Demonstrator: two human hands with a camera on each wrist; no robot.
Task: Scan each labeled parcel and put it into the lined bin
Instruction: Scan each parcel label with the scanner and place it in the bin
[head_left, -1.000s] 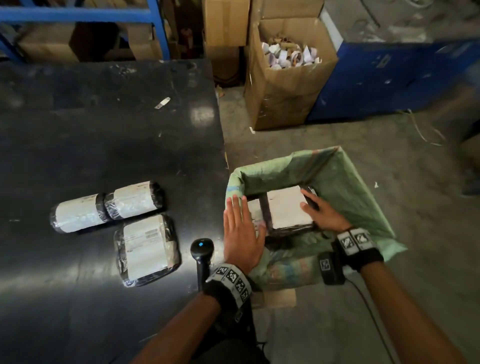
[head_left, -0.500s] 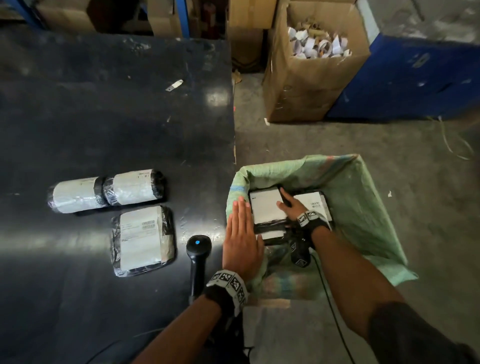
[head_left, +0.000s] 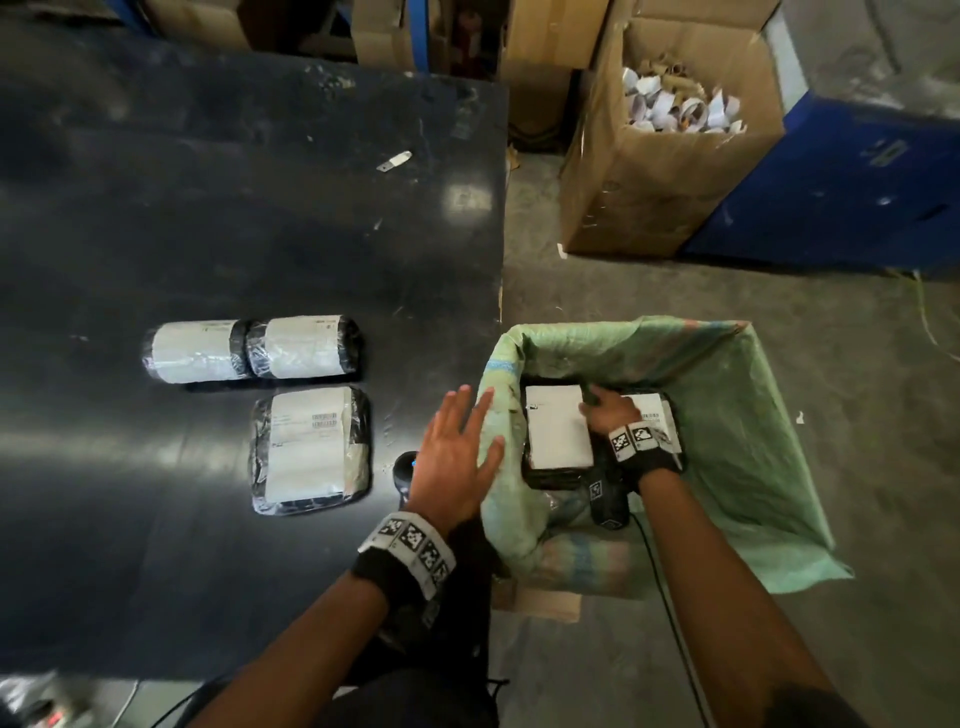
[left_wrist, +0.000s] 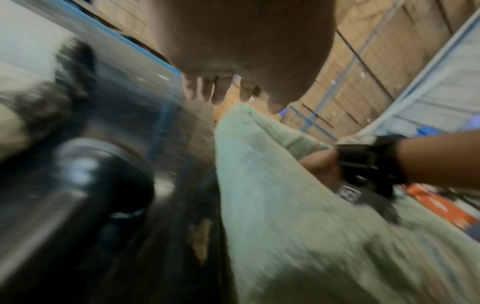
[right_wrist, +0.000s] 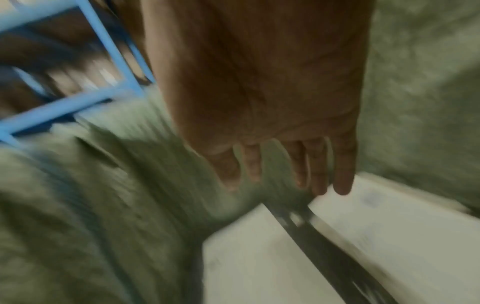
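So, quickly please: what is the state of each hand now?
Left hand: open, fingers straight, holding nothing.
Right hand: open, fingers extended, inside the lined bin.

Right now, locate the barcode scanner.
Head view: the scanner stands on the black table, between the flat parcel and the lined bin, partly behind the left hand.

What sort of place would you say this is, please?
Probably a warehouse packing station: labeled parcels on a black table, a handheld scanner, stacked cardboard boxes and blue shelving.
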